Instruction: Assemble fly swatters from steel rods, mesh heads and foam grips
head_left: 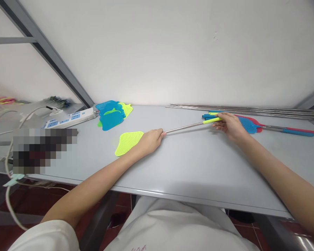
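Observation:
A fly swatter with a perforated yellow-green head [128, 142], a thin metal rod [184, 128] and a yellow-green handle sleeve [211, 120] lies slantwise above the grey table. My left hand [152, 141] is closed around the rod's left end beside the head, covering the joint. At the other end, my right hand [229, 126] pinches the handle sleeve between thumb and fingers. Just behind the right hand lie finished-looking fly swatters, one with a blue head [248, 125] and one with a red handle [302, 130], along with some blue handle sleeves [208, 116].
Loose blue swatter heads [112, 120] and a yellow-green swatter head [127, 109] are piled at the back left. Several metal rods [238, 109] lie along the wall. A power strip [70, 118] with cables and a blurred-out object [42, 151] occupy the left end.

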`<state>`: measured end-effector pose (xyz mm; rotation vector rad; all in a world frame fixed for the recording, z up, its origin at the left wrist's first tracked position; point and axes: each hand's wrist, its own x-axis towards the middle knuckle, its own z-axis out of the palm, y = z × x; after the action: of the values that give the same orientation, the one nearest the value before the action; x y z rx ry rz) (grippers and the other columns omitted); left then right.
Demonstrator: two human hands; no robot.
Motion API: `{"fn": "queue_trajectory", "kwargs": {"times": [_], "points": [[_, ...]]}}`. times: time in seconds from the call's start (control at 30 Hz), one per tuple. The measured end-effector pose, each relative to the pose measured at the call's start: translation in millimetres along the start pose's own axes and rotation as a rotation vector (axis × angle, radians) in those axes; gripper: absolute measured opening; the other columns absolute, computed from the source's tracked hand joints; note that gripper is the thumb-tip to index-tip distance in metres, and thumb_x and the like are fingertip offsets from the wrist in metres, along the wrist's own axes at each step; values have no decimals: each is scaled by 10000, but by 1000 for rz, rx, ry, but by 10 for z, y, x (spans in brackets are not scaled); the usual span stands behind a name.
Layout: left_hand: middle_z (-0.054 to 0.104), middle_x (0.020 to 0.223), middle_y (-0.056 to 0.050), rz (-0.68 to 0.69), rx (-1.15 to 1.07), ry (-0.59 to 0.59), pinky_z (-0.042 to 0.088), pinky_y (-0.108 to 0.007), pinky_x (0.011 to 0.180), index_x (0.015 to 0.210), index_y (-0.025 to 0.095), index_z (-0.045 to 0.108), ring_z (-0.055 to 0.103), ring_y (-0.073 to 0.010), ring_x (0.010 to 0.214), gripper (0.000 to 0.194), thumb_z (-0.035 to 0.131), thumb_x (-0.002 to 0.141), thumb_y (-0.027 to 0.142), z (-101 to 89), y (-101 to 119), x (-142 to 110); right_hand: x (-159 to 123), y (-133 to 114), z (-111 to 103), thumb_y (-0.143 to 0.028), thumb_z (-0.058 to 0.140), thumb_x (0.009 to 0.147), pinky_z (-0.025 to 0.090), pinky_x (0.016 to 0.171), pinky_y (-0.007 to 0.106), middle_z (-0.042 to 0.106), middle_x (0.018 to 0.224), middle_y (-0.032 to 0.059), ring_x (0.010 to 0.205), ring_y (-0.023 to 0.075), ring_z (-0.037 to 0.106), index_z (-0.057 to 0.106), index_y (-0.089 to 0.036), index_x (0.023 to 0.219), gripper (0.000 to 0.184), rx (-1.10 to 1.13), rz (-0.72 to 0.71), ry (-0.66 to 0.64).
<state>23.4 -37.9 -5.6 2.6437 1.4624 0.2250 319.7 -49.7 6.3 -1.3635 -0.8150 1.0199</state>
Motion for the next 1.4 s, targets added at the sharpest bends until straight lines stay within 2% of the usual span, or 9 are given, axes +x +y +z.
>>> {"fn": "queue_trajectory", "kwargs": {"times": [0.27,0.93,1.4], "points": [[582,711,-38,0,-15,1,306,-269,536,755,197,458,542,-182,645,377,203,933,409,15,-18,9,37,75,-15,-212,532,780,428,360,209,646,744,93,495,143,592,587,-130,836,113,-139,39,-26],[534,667,-25,-27,-115,-14,282,-264,537,689,195,412,495,-165,617,369,240,915,431,5,-38,31,15,77,13,-224,493,818,416,366,210,619,744,65,480,129,563,519,-174,926,122,-155,27,-46],[539,662,-15,0,-216,-46,289,-264,528,687,191,467,487,-149,602,396,263,897,458,-61,-5,0,42,90,7,-200,497,811,408,351,204,614,733,48,467,122,560,515,-170,908,104,-88,18,-7]]}}
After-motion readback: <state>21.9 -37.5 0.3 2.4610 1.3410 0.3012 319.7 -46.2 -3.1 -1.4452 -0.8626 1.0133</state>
